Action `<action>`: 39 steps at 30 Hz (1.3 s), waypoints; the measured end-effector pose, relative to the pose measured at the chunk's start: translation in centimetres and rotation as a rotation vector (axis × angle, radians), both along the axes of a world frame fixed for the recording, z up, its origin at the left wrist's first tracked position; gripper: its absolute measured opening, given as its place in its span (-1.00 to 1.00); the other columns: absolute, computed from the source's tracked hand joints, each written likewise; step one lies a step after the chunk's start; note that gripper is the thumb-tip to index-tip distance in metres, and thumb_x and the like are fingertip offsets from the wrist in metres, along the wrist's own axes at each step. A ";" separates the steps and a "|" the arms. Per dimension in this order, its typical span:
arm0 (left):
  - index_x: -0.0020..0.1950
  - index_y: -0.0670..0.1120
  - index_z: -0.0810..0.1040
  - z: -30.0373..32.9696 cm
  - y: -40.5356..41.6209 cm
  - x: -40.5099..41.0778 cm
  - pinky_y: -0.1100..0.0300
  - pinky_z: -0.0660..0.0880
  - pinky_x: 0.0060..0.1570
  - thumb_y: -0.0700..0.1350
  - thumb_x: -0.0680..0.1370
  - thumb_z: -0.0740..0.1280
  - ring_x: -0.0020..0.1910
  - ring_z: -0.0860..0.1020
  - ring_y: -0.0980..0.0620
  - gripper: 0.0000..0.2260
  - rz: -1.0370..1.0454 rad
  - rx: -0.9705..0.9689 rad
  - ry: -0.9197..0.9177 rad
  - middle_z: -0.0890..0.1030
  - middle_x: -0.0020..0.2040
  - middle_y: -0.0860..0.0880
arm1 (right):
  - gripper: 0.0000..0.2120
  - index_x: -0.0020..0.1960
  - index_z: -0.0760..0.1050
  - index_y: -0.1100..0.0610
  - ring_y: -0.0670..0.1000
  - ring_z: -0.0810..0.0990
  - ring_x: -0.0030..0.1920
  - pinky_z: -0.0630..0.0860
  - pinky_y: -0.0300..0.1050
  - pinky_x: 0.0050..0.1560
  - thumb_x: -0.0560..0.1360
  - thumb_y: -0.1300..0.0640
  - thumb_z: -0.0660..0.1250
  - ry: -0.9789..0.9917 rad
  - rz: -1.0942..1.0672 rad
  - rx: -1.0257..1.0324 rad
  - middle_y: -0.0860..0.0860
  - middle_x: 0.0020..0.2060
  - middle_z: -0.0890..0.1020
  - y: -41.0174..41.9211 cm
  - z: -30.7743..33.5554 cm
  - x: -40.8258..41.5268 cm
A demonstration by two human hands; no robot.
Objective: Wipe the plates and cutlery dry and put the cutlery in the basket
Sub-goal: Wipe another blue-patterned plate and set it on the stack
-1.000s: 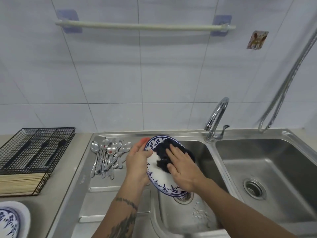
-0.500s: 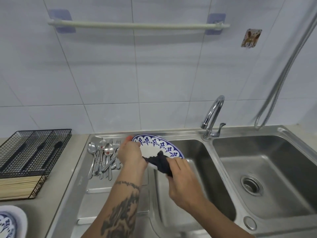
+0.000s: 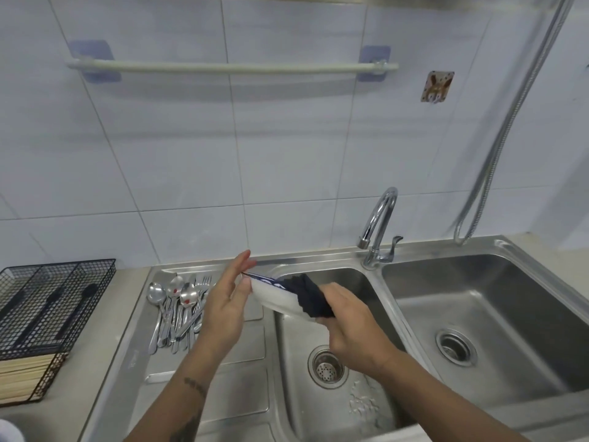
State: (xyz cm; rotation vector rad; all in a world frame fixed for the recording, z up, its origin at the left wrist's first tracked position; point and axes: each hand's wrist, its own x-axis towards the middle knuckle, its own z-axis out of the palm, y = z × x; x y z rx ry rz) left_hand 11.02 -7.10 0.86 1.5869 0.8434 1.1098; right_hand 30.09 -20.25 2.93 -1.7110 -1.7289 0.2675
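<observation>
Over the left sink basin I hold a white plate with a blue patterned rim, tilted nearly edge-on. My left hand pinches its left rim between thumb and outstretched fingers. My right hand grips a dark cloth folded over the plate's right rim. A pile of steel spoons and forks lies on the draining board, just left of my left hand. The black wire basket stands on the counter at far left, with dark-handled utensils inside.
The chrome tap rises behind the sinks, and the right basin lies beyond it. A metal hose hangs at the right wall. Pale wooden sticks lie under the basket. The edge of another plate shows at bottom left.
The plate has tipped from face-up to nearly edge-on. The cloth moved from the plate's face onto its right rim, and my left fingers have straightened along the left rim.
</observation>
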 end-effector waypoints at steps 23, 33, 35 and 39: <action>0.19 0.00 0.59 4.0 -5.3 3.6 0.24 0.56 -0.29 -0.32 0.59 0.32 -0.34 0.61 0.09 -0.72 0.069 -0.334 -0.226 0.67 -0.31 -0.04 | -0.34 0.55 0.18 0.02 -0.13 0.12 0.52 0.12 -0.05 0.51 0.46 0.25 0.12 0.185 -0.194 0.080 -0.08 0.53 0.22 -1.1 0.7 0.1; 0.18 -0.02 0.56 5.2 -5.1 5.0 0.37 0.53 -0.17 -0.31 0.63 0.25 -0.23 0.65 0.18 -0.76 0.104 -0.339 -0.255 0.70 -0.26 0.03 | -0.37 0.57 -0.14 -0.22 0.02 -0.16 0.57 -0.07 0.22 0.51 0.54 -0.17 0.00 -0.244 -0.173 0.036 -0.06 0.58 -0.08 0.8 2.5 -1.2; 0.19 0.02 0.57 5.3 -5.1 5.2 0.22 0.55 -0.13 -0.28 0.63 0.27 -0.24 0.63 0.07 -0.75 0.123 -0.354 -0.256 0.68 -0.25 -0.02 | -0.43 0.54 -0.05 -0.28 0.03 -0.02 0.55 0.06 0.18 0.49 0.55 -0.17 -0.01 -0.142 -0.206 0.019 -0.05 0.56 0.07 2.0 2.9 0.1; 0.20 0.08 0.58 5.8 -4.1 5.0 0.07 0.55 -0.17 -0.21 0.62 0.30 -0.31 0.58 0.00 -0.75 0.211 -0.422 -0.293 0.66 -0.25 -0.01 | -0.45 0.56 0.09 -0.16 -0.16 0.04 0.53 0.10 0.00 0.51 0.58 0.02 0.08 0.167 -0.266 0.131 -0.10 0.55 0.11 1.3 0.4 0.7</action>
